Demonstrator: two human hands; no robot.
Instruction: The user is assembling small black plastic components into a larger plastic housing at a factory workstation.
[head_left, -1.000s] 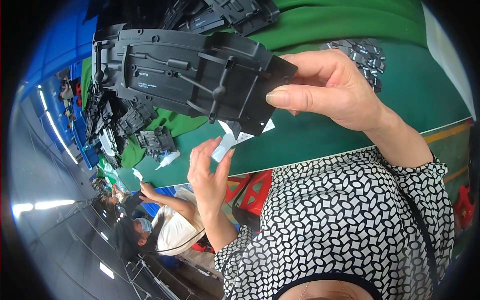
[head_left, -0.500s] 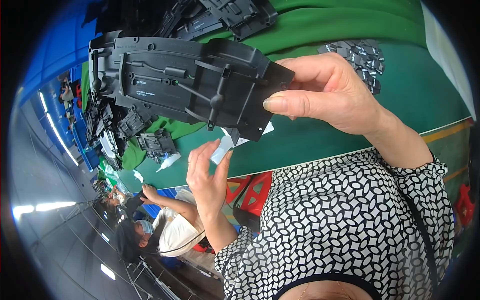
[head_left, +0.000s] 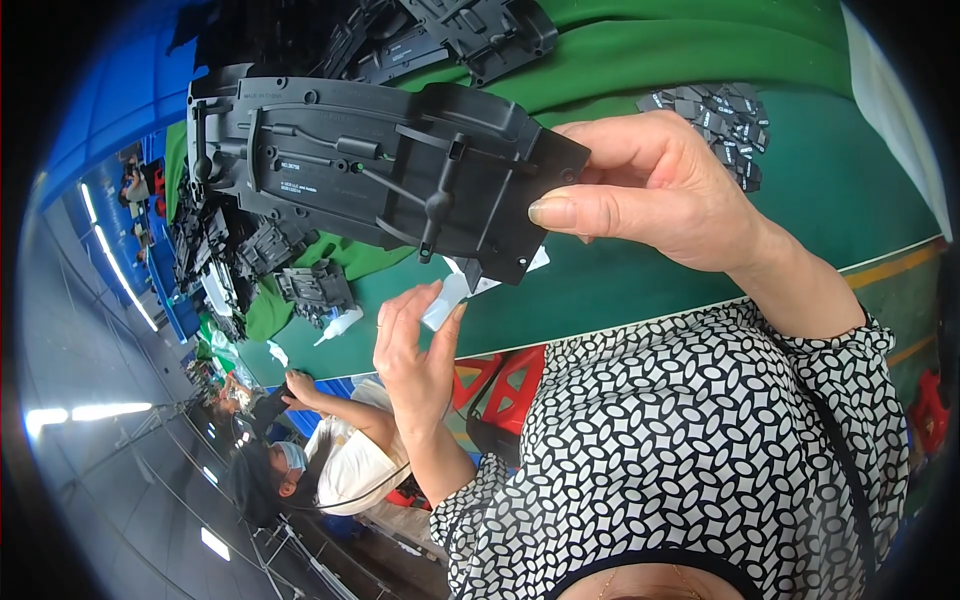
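Note:
My right hand [head_left: 660,195] pinches the right end of a black moulded plastic chassis plate [head_left: 350,165], thumb on top and fingers behind. The plate is held up above the table, showing its ribbed face with rods, round bosses and small white print. Below its lower right corner is my left hand [head_left: 415,335], closed with thumb and fingertips on a small pale, bluish-white piece [head_left: 443,303]. That piece reaches up to a dark pointed part [head_left: 466,272] at the plate's lower edge; whether they touch I cannot tell. A white sheet [head_left: 520,270] lies partly hidden behind the plate.
Green cloth [head_left: 650,40] covers part of the green table [head_left: 620,295]. Small black pieces [head_left: 715,125] lie heaped at the right. More black plates [head_left: 470,40] are piled behind and at the left, near a white squeeze bottle [head_left: 342,323]. A co-worker [head_left: 350,450] sits at the left.
The chassis plate has shifted slightly to the right, its left end most visibly. Both hands keep their holds and have hardly moved.

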